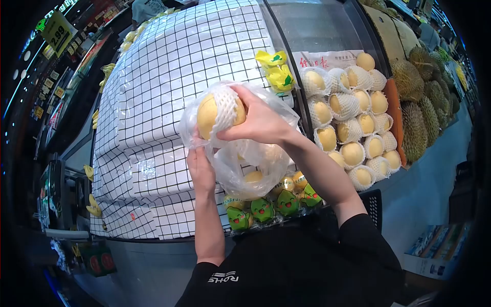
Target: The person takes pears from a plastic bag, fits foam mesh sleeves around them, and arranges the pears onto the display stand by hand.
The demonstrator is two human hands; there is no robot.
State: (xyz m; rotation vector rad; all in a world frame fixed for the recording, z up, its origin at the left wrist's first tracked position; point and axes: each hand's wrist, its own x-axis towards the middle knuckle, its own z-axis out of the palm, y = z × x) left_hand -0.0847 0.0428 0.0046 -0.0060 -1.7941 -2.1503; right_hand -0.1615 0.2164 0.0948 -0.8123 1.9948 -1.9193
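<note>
My right hand (255,117) is wrapped round a large, round yellow fruit (207,116) partly covered by a white foam net (225,105). The fruit is held above the display, at the mouth of a clear plastic bag (240,176). My left hand (200,166) is below the fruit, its fingers closed on the near left side of the bag and partly hidden behind the film. Through the plastic, another yellow fruit (253,176) shows beneath, but I cannot tell whether it is inside the bag.
Rows of foam-netted yellow fruit (353,153) fill the bin at right, beside spiky durians (414,128). Green cartoon-wrapped fruit (262,209) lines the near edge. Yellow wrappers (277,71) lie by the black divider (291,56). A white grid cloth (158,102) covers the stepped display.
</note>
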